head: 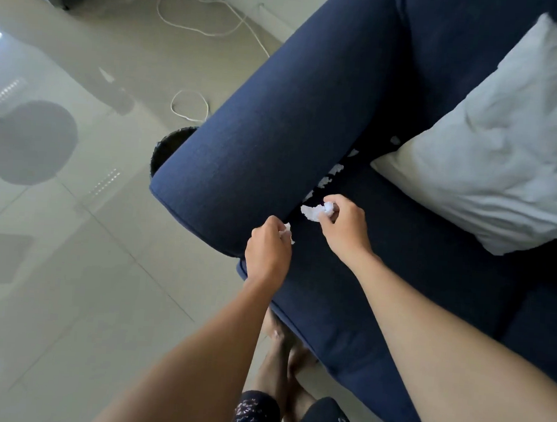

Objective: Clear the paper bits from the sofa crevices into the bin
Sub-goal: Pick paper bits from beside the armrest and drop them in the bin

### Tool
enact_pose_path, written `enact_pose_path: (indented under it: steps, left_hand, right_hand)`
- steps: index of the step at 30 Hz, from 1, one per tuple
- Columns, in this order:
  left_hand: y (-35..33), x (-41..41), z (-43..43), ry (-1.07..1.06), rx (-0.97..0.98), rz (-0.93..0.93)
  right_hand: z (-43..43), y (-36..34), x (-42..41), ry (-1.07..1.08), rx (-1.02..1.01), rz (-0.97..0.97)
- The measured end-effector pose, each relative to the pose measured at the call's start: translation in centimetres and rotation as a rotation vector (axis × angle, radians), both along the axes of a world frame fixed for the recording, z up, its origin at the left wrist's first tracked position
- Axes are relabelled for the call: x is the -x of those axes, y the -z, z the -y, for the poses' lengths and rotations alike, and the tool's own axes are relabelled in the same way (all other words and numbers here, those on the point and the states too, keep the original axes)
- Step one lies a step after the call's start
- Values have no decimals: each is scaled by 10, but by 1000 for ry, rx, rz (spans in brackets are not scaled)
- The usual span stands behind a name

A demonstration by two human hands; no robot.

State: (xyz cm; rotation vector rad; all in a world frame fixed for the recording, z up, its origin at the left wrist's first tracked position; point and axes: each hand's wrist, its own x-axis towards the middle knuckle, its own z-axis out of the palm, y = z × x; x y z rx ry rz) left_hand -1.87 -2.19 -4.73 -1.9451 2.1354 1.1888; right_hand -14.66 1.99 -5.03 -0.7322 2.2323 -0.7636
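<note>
Pinching grips: right hand [343, 227] and left hand [269, 253] each hold crumpled white paper bits [315, 212] by the crevice of the navy fabric sofa [249, 136], where more lie, likely amassing one load for the round black bin [167, 152].

Head camera looks steeply down, close over the sofa armrest [259, 137].

A navy sofa [416, 253] carries a white pillow [505, 154], paper bits [334, 170] in its armrest crevice.

- Left hand [268, 249]: forearm reaches forward, knuckles up, fingers curled around something white.
- Right hand [343, 225]: forearm stretched forward, fingers and thumb pinching a white wad.
</note>
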Motion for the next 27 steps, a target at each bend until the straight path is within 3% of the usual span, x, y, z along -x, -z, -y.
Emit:
enact_pose_path:
  steps: [6, 12, 27]
  left_hand:
    - [-68, 24, 29, 57, 156, -116]
    - [-100, 19, 81, -61, 190, -242]
    - [-76, -75, 269, -435, 133, -186]
  right_hand:
    - [13, -62, 22, 98, 133, -25]
    - [55, -97, 22, 98, 223, -52]
    - [266, -73, -68, -139, 156, -31]
